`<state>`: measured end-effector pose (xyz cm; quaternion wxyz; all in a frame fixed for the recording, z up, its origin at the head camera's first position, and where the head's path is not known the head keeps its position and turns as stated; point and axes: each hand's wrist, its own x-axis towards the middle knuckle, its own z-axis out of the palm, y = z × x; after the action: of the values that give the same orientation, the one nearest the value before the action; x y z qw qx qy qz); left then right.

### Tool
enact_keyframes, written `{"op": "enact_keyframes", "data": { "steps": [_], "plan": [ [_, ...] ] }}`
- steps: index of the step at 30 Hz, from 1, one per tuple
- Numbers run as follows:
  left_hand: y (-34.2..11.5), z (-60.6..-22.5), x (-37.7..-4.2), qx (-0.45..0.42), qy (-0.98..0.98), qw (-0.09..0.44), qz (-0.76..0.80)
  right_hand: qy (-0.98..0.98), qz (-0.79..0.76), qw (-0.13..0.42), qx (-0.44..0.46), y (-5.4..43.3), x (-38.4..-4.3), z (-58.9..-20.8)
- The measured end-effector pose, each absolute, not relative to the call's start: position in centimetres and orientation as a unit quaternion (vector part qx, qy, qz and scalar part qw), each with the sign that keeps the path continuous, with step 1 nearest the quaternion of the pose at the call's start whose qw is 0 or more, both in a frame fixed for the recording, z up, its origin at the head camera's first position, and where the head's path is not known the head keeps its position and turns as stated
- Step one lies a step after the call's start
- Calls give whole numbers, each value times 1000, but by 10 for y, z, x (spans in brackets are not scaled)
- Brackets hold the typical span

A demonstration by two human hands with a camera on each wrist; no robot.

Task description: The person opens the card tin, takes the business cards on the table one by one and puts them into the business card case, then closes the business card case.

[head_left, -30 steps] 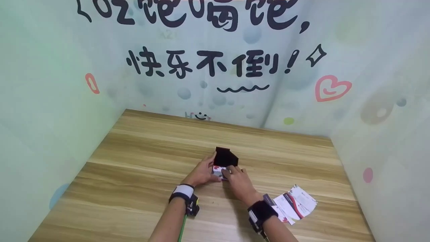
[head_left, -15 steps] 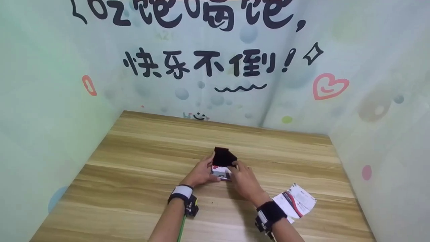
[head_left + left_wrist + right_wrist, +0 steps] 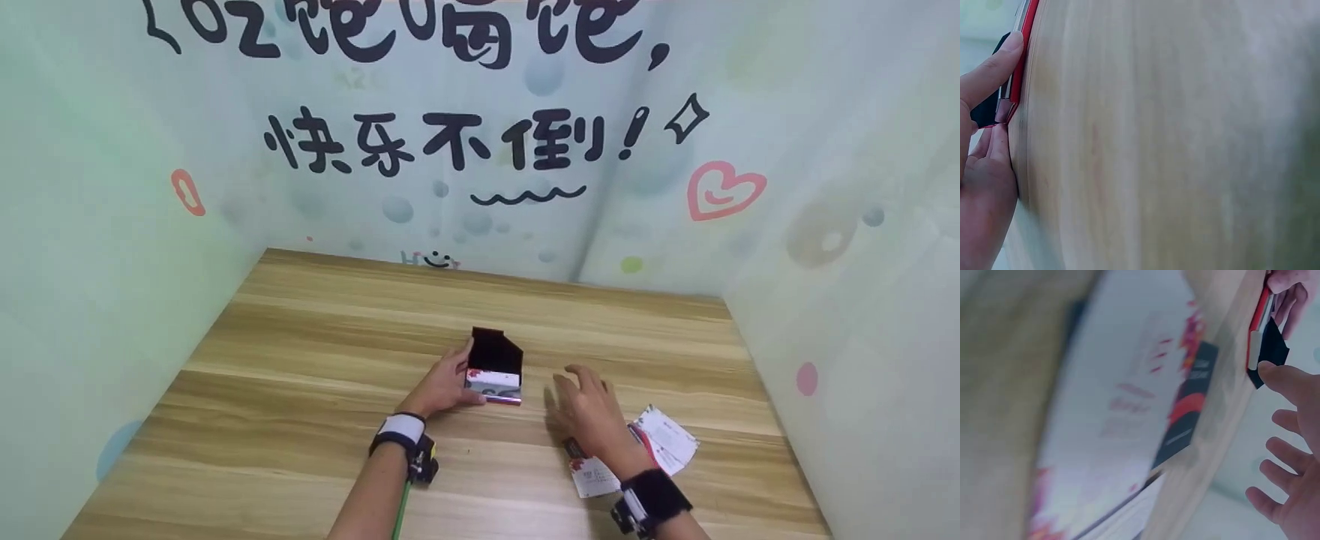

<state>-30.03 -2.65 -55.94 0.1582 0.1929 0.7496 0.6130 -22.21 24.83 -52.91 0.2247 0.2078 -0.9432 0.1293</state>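
Note:
A small card box [image 3: 496,354] stands on the table with its black lid raised. White and grey printed cards [image 3: 493,385] lie inside it. My left hand [image 3: 439,388] grips the box at its left, thumb on the front edge and fingers along the side. In the left wrist view the thumb presses near the box's red edge [image 3: 1023,53]. To the right of the box, my right hand [image 3: 594,412] hovers with fingers loosely bent and nothing in them. Beneath and beside it lie loose cards [image 3: 595,478], partly hidden by the wrist.
More white cards [image 3: 670,440] with a red stripe lie right of the right forearm. A dark card [image 3: 1188,408] shows under a white one in the right wrist view. Printed fabric walls [image 3: 375,210] border the wooden table [image 3: 300,330] behind and on both sides.
My right hand has let go of the box's cards and moved right, towards the loose cards. The left hand keeps its hold on the box.

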Motion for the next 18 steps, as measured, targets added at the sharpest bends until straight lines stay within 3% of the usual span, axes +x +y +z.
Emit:
{"op": "enact_keyframes", "data": {
  "steps": [18],
  "plan": [
    [-29, -557, -297, 206, 750, 146, 611, -974, 134, 152, 100, 325, -180, -527]
  ]
}}
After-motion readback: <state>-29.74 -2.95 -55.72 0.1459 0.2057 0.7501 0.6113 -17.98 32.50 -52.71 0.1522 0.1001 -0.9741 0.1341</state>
